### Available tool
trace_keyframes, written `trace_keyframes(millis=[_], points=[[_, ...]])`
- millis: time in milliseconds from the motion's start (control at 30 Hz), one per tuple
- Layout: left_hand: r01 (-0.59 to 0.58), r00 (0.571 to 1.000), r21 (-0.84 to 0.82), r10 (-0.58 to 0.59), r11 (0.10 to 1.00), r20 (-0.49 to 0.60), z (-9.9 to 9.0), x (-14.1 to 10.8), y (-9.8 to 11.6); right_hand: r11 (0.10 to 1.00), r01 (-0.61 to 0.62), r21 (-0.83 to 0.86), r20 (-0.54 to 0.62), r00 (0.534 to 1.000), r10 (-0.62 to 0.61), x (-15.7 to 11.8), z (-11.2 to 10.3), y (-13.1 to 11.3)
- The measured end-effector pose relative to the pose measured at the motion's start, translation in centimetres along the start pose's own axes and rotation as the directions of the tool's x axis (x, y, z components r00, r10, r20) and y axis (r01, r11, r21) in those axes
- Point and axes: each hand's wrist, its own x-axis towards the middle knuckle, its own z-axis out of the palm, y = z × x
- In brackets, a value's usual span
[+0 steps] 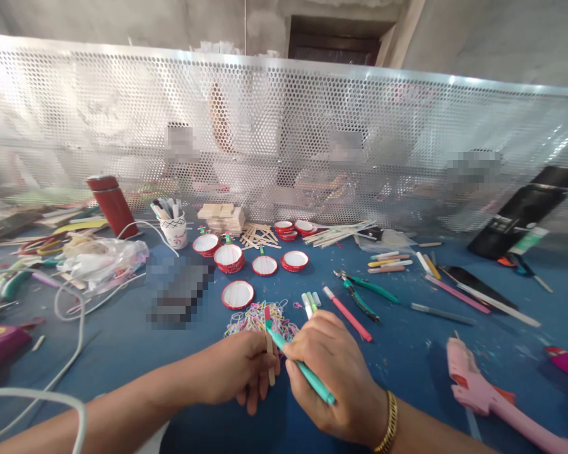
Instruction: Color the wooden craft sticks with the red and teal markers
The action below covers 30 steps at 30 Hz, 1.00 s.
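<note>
My left hand (246,366) pinches a wooden craft stick (271,369) upright; the stick's top end is coloured red with green just under it. My right hand (331,372) is closed around a teal marker (312,378), and its tip touches the stick by the green part. Just behind the hands lies a pile of coloured rubber bands (284,325). Beyond it sit several round red-rimmed pieces with white faces, among them a single disc (237,294) and a stack (228,257). Green-topped markers (307,305) lie close behind my right hand.
A pink glue gun (473,384) lies at right, with green-handled pliers (364,293) and a red marker (348,315) nearer the middle. White cable (81,321) loops across the left. A red flask (111,205), a marker cup (173,228) and craft sticks (222,219) stand before the perforated screen (274,139).
</note>
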Motion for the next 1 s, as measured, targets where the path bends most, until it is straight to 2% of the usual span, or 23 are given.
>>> trace_keyframes(millis=[233, 433, 633, 833, 1000], points=[[-0.015, 1.0, -0.005, 0.015, 1.0, -0.005, 0.01, -0.15, -0.08, 1.0, -0.008, -0.025, -0.06, 0.998, 0.006, 0.04, -0.1, -0.11], [-0.005, 1.0, 0.029, 0.005, 1.0, 0.003, 0.0, -0.16, 0.18, 1.0, 0.002, 0.005, 0.011, 1.0, -0.003, 0.07, 0.01, -0.14], [-0.018, 1.0, -0.002, 0.018, 1.0, 0.003, -0.09, -0.08, -0.29, 1.0, -0.009, -0.009, -0.043, 0.999, 0.009, -0.04, 0.01, -0.03], [-0.019, 1.0, 0.014, 0.019, 1.0, 0.005, -0.09, -0.08, -0.2, 1.0, -0.014, -0.003, -0.003, 1.0, 0.014, 0.08, 0.01, 0.03], [-0.014, 1.0, 0.0, 0.014, 1.0, 0.006, -0.08, -0.11, -0.02, 1.0, -0.02, -0.011, -0.047, 0.999, 0.019, -0.02, -0.06, 0.14]])
